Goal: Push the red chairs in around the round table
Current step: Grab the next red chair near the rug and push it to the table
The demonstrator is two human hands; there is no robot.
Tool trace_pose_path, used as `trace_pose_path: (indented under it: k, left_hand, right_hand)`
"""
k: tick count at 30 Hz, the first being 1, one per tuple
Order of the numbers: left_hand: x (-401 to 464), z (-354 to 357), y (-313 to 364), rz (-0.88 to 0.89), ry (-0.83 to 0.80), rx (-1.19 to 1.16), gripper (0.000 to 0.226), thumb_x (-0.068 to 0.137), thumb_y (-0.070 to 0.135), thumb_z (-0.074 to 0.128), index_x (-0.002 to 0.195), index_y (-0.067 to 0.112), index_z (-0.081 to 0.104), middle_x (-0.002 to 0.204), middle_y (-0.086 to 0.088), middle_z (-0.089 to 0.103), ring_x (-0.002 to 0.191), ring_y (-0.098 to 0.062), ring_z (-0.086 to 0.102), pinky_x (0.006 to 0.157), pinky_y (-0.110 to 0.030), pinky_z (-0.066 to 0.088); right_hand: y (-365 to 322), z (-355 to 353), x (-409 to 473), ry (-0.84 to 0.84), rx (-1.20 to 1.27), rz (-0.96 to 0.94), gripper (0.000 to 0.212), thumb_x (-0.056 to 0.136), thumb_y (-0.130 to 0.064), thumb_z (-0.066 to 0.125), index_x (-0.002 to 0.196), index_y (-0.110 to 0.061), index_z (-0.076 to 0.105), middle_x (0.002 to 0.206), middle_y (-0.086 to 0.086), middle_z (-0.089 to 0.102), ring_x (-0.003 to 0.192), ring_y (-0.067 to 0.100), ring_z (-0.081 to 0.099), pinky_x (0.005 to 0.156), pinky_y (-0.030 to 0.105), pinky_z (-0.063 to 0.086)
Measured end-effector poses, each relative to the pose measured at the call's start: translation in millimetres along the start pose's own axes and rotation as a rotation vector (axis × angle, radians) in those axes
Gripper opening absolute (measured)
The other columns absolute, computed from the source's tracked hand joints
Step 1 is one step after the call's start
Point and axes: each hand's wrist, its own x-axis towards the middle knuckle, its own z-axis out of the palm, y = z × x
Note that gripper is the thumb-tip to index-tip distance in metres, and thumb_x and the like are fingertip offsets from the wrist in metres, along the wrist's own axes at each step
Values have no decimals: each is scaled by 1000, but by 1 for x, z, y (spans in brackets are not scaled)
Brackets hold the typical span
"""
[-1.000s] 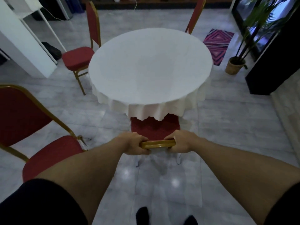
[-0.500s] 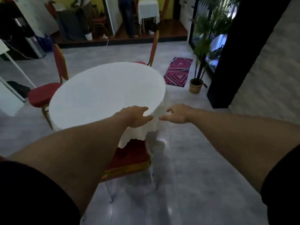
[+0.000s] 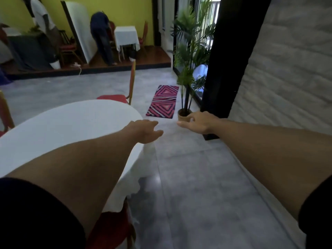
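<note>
The round table (image 3: 75, 121) with its white cloth fills the left of the view. A red chair (image 3: 111, 229) stands tucked under its near edge, partly hidden by my left arm. Another red chair (image 3: 124, 97) with a gold frame stands at the table's far side, its seat close to the rim. A third chair's back (image 3: 5, 112) shows at the left edge. My left hand (image 3: 145, 131) hovers over the table's right edge, fingers loosely apart, holding nothing. My right hand (image 3: 195, 122) is stretched out over the floor, empty too.
A pink patterned rug (image 3: 163, 101) and a potted palm (image 3: 186, 72) sit ahead on the grey tiled floor. A black pillar (image 3: 231, 56) and a stone wall run along the right. Two people stand at a small table (image 3: 126, 37) on the raised wooden platform.
Both hands let go of the near chair's back and lifted. My view swung up and to the right, so the table and tucked chair slid to the left.
</note>
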Motion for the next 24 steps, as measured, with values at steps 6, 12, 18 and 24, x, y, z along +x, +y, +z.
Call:
trace_pose_path:
  k: [6,12,18,24]
  left_hand:
    - [84,-44,18,71,59,-60,72,106,61,35,165,20,28,168,-12,35,153,-35,35,120,-50,31]
    - [161,-76,29,18,110,-100,67,106,61,36,158,19,41,160,-14,47,144,-37,46,113,-49,38]
    - [236,-107,51,-93,96,-90,70,106,64,32,161,20,35,162,-15,44,147,-37,43,116,-49,36]
    - [309,-135,61,-162,87,-139,73,106,63,31,162,17,32,165,-15,41,149,-36,40,118,-49,33]
  right_hand:
    - [29,-42,67,7,-11,11,93,84,-92,42,139,-18,59,139,12,60,118,32,59,104,49,50]
    - [61,-75,152,20,-2,-26,109,74,-99,37,150,-23,52,152,9,54,133,33,54,108,51,47]
    - [105,-106,250,15,-14,-102,119,70,-102,36,158,-22,42,164,9,43,144,33,46,114,48,42]
    - [133,-143,338,5,-52,-176,133,61,-108,31,163,-23,35,171,5,32,153,31,36,121,51,35]
